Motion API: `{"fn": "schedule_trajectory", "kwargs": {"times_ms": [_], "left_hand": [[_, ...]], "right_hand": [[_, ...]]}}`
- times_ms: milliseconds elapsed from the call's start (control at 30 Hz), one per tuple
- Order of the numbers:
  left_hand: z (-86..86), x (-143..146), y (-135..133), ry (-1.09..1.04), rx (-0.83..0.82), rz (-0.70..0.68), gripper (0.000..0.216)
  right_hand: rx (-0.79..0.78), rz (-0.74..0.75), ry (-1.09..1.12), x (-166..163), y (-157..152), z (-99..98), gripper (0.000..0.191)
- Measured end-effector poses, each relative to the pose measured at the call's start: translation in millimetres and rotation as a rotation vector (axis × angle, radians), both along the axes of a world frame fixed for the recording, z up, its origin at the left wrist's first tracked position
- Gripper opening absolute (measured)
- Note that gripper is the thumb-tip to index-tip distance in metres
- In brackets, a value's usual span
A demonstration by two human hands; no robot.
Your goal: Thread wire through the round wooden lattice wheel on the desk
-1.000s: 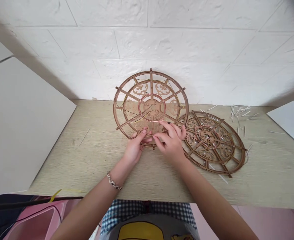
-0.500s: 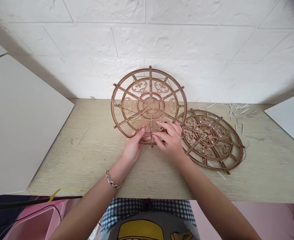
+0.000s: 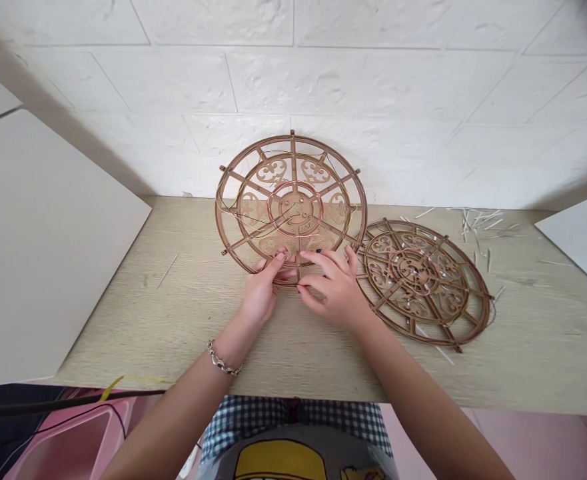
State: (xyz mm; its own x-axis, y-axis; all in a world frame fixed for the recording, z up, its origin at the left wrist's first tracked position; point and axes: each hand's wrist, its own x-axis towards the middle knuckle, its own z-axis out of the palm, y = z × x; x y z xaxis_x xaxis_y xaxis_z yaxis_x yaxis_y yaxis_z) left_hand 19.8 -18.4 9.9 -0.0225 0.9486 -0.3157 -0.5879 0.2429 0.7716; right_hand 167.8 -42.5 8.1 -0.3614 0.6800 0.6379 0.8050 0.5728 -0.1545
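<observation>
Head view: left hand (image 3: 260,293) grips the brown frame (image 3: 304,210). Right hand (image 3: 340,292), fingers (image 3: 324,264) narrow, touches its lower rim (image 3: 288,285); hold unclear.

From here: silver-coloured chain-link bracelet (image 3: 222,361) on left wrist (image 3: 234,343), forearms (image 3: 423,393) bare. Grey top (image 3: 334,448) — big yellow print (image 3: 280,460), black outline, smaller yellow patch (image 3: 362,474) beside it. Blue-and-white checked bottoms (image 3: 240,415). Small dark spot (image 3: 318,251) on right hand (image 3: 334,290) — ring or nail, can't tell.

One frame (image 3: 296,208) before the far wall (image 3: 293,80), second frame (image 3: 404,265) on the table (image 3: 123,280) to its right, strips (image 3: 478,221) far right.
</observation>
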Motion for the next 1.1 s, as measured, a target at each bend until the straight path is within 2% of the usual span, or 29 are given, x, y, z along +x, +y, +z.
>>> {"fn": "schedule_trajectory", "kwargs": {"times_ms": [267,600,700,800,867,933,1000,1033,1100], "left_hand": [[-0.9,-1,-1,0.001,-0.02,-0.007,0.023],[-0.7,-1,1,-0.037,-0.016,0.009,0.017],[0.1,-1,2,-0.054,-0.026,0.02,0.015],[1.1,-2,4,-0.053,-0.083,0.003,0.012],[1.2,-4,5,-0.055,-0.113,-0.028,0.011],[0.5,-5,6,-0.052,-0.125,-0.048,0.011],[-0.5,-6,7,-0.042,-0.137,-0.07,0.011],[-0.9,-6,7,-0.037,-0.14,-0.084,0.011],[-0.9,-6,7,-0.031,-0.136,-0.107,0.011]], "right_hand": [[-0.005,-0.042,0.032,-1,1,-1.0,0.014],[0.005,0.009,0.076,1,0,-0.4,0.014],[0.097,-0.038,0.183,3,0,2.9,0.019],[0.121,-0.179,0.46,11,5,6.5,0.037],[0.016,-0.277,0.797,19,12,8.7,0.047],[-0.201,-0.321,1.205,30,20,11.5,0.05],[-0.499,-0.262,1.556,43,28,15.4,0.042],[-0.654,-0.202,1.664,50,31,17.6,0.037],[-0.867,-0.107,1.765,61,34,22.1,0.031]]}}
